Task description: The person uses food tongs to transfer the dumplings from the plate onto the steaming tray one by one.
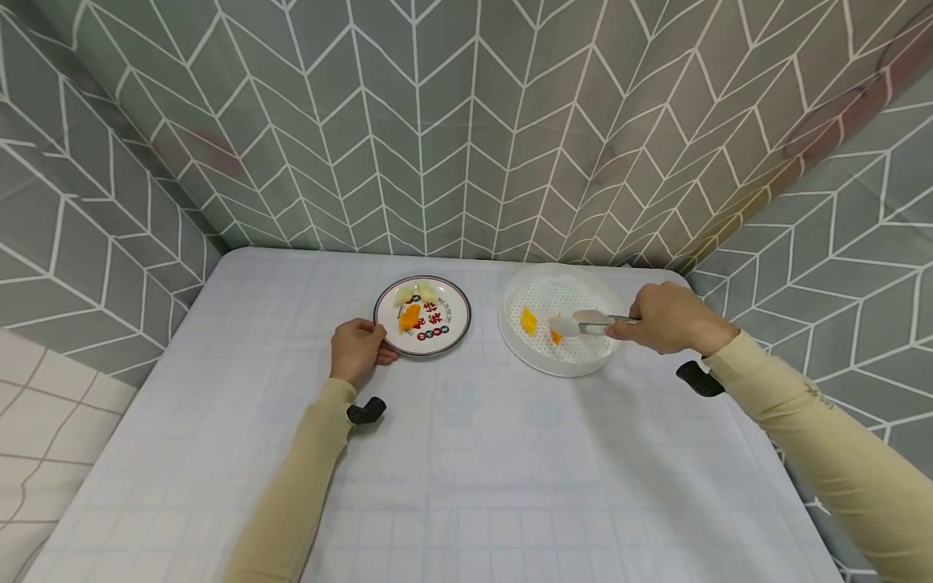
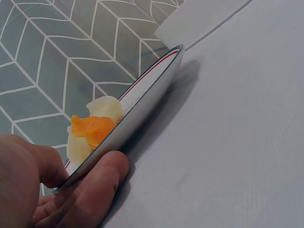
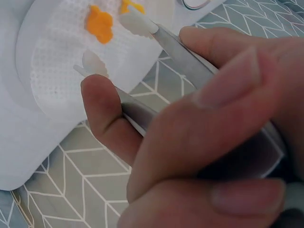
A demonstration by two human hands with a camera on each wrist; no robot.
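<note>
My left hand (image 1: 357, 351) pinches the near-left rim of a small round plate (image 1: 455, 317), thumb on top and fingers underneath. On the plate lie an orange food piece (image 2: 93, 129) and pale yellowish pieces (image 2: 105, 108). In the left wrist view the plate's held edge touches the fingers just above the tabletop. My right hand (image 1: 669, 317) grips metal tongs (image 1: 619, 319) with whitish tips over a shallow white round tray (image 1: 561, 368). Inside, an orange piece (image 3: 99, 24) and a yellow piece (image 1: 528, 321) rest on a dimpled liner (image 3: 57, 76). The tong tips stand apart near the orange piece, holding nothing visible.
A white cloth (image 1: 466, 453) with faint prints covers the table. Patterned grey curtains (image 1: 452, 121) hang right behind its back edge and along both sides. The plate and the tray stand side by side near the back, a gap between them.
</note>
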